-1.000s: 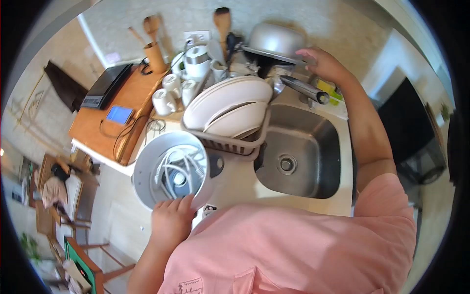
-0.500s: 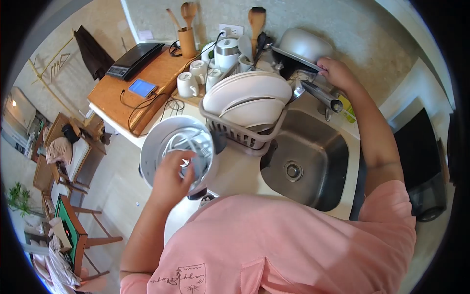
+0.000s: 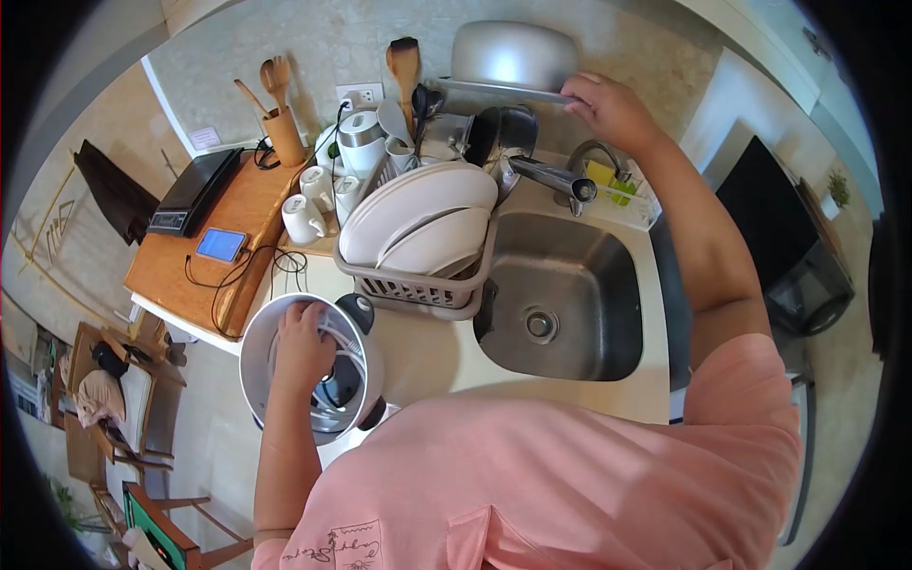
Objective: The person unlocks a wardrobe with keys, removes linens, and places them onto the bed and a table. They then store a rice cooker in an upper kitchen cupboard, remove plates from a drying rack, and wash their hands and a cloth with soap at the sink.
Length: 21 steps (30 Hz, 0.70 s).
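My right hand (image 3: 613,109) grips the rim of a silver metal basin (image 3: 513,59), upside down above the cookware beside the wall. To the left, my left hand (image 3: 304,342) reaches into a large pale pot (image 3: 255,366) on the counter. Its fingers curl down inside, and what they hold is hidden. White looped pieces (image 3: 353,356) lie in the pot next to the hand. A black handle (image 3: 356,311) sticks out from the pot's side.
A dish rack (image 3: 418,293) with white plates (image 3: 418,223) stands between pot and sink (image 3: 560,294). The faucet (image 3: 556,178) juts over the sink. White mugs (image 3: 304,218), a kettle (image 3: 362,142), a phone (image 3: 222,245) with cable and a black cooktop (image 3: 195,190) are on the left.
My right hand has lifted the metal basin off the cookware, uncovering dark pans. My left hand has moved deeper into the pot, toward its far side. The camera view has shifted.
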Tool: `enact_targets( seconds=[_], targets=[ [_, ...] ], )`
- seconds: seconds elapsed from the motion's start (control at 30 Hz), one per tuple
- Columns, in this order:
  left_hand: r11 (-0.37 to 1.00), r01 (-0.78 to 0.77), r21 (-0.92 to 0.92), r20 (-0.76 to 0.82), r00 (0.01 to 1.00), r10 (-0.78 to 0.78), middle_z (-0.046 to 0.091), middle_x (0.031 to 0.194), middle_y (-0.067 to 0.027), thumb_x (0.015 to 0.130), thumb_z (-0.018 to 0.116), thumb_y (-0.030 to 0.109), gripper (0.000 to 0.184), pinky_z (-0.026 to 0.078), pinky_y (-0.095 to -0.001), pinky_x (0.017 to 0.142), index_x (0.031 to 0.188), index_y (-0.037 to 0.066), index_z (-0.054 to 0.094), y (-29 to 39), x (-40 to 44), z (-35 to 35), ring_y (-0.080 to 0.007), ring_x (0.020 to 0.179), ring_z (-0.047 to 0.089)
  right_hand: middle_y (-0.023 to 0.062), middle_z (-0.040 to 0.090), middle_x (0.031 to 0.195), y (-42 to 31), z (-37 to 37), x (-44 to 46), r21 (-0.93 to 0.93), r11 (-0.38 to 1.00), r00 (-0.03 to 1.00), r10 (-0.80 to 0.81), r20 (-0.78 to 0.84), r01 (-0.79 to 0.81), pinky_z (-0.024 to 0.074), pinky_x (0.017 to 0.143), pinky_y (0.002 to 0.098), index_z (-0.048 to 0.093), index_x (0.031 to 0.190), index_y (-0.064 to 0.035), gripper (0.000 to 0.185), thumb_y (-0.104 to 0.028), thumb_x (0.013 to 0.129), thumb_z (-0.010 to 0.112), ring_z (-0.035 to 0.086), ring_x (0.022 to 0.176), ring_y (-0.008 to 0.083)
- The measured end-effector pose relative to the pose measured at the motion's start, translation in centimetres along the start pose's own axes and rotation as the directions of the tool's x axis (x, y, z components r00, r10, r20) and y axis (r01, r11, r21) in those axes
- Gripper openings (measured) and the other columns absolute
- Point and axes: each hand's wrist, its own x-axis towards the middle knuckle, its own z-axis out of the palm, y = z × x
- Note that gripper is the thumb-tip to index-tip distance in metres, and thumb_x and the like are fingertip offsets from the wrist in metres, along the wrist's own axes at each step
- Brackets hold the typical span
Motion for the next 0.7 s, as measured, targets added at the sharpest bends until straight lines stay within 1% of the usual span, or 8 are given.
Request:
enact_targets(
  seconds=[0.13, 0.27, 0.43, 0.47, 0.53, 0.57, 0.63, 0.7],
  targets=[
    [0.996, 0.083, -0.028, 0.215, 0.974, -0.075, 0.058, 0.116, -0.0181, 0.075, 0.058, 0.015, 0.042, 0.044, -0.0438, 0.095, 0.117, 0.009, 0.062, 0.7, 3.5, -1.3, -0.0368, 0.110, 0.055, 0.0097, 0.059, 0.088, -4.3, -4.6, 0.3, -0.097, 0.994, 0.999, -0.050, -0.019, 0.048, 0.0482, 0.067, 0.0376, 0.057, 0.096, -0.0062, 0.017, -0.012, 0.083, 0.066, 0.058, 0.078, 0.0303],
    [0.994, 0.031, -0.102, 0.385, 0.923, 0.011, 0.061, 0.110, -0.0190, 0.075, 0.057, 0.016, 0.046, 0.045, -0.0427, 0.093, 0.120, 0.009, 0.060, 0.6, 4.5, -2.9, -0.0362, 0.105, 0.058, 0.0093, 0.058, 0.087, -9.3, -7.4, 0.6, -0.137, 0.990, 0.999, -0.038, -0.028, 0.033, 0.0480, 0.068, 0.0354, 0.057, 0.096, -0.0060, 0.018, -0.011, 0.082, 0.068, 0.057, 0.078, 0.0298],
    [0.984, -0.176, -0.018, 0.584, 0.797, 0.153, 0.063, 0.109, -0.0219, 0.072, 0.060, 0.011, 0.055, 0.047, -0.0441, 0.089, 0.127, 0.012, 0.054, 0.8, 4.7, -5.2, -0.0366, 0.103, 0.059, 0.0038, 0.058, 0.088, -16.3, -9.3, 2.3, 0.344, 0.939, 0.998, 0.031, -0.050, -0.012, 0.0460, 0.071, 0.0258, 0.056, 0.097, -0.0037, 0.017, -0.003, 0.084, 0.068, 0.059, 0.082, 0.0139],
    [0.983, -0.183, -0.024, 0.587, 0.793, 0.162, 0.063, 0.109, -0.0219, 0.072, 0.060, 0.011, 0.055, 0.047, -0.0441, 0.089, 0.127, 0.012, 0.054, 0.2, 4.8, -4.9, -0.0366, 0.103, 0.059, 0.0038, 0.058, 0.088, -17.7, -8.7, 2.6, 0.338, 0.941, 0.998, 0.037, -0.045, -0.019, 0.0460, 0.071, 0.0258, 0.056, 0.097, -0.0037, 0.017, -0.003, 0.084, 0.068, 0.059, 0.082, 0.0139],
    [0.971, -0.237, 0.022, 0.423, 0.882, 0.206, 0.066, 0.100, -0.0205, 0.072, 0.061, 0.006, 0.052, 0.048, -0.0452, 0.083, 0.123, 0.014, 0.058, -0.9, 4.8, -3.8, -0.0368, 0.094, 0.062, 0.0012, 0.059, 0.093, -20.5, -7.1, 3.5, 0.819, 0.567, 0.968, 0.241, -0.067, -0.084, 0.0454, 0.075, 0.0238, 0.054, 0.102, -0.0029, 0.022, -0.001, 0.085, 0.068, 0.057, 0.086, 0.0089],
    [0.970, -0.243, 0.017, 0.428, 0.878, 0.212, 0.066, 0.100, -0.0205, 0.072, 0.061, 0.006, 0.052, 0.048, -0.0452, 0.083, 0.123, 0.014, 0.058, -0.5, 4.7, -4.5, -0.0368, 0.094, 0.062, 0.0012, 0.059, 0.093, -22.0, -6.4, 4.0, 0.817, 0.569, 0.967, 0.248, -0.063, -0.092, 0.0454, 0.075, 0.0238, 0.054, 0.102, -0.0029, 0.022, -0.001, 0.085, 0.068, 0.057, 0.086, 0.0089],
    [0.983, -0.179, -0.035, 0.252, 0.951, 0.182, 0.067, 0.095, -0.0196, 0.073, 0.061, 0.004, 0.045, 0.048, -0.0467, 0.079, 0.118, 0.012, 0.061, 0.5, 4.0, -6.5, -0.0385, 0.089, 0.063, 0.0005, 0.059, 0.082, -24.9, -5.0, 5.2, 0.920, 0.376, 0.931, 0.362, -0.036, -0.110, 0.0468, 0.069, 0.0214, 0.056, 0.098, -0.0029, 0.023, -0.009, 0.083, 0.073, 0.056, 0.077, 0.0070],
    [0.981, -0.178, -0.074, 0.146, 0.971, 0.188, 0.067, 0.090, -0.0170, 0.074, 0.061, 0.004, 0.039, 0.050, -0.0415, 0.073, 0.113, 0.008, 0.063, -0.8, 3.8, -7.6, -0.0330, 0.080, 0.065, -0.0002, 0.059, 0.085, -26.6, -3.1, 5.5, 0.944, 0.308, 0.919, 0.393, -0.016, -0.115, 0.0468, 0.071, 0.0203, 0.055, 0.100, -0.0033, 0.025, -0.007, 0.084, 0.073, 0.056, 0.079, 0.0050]
  ],
)
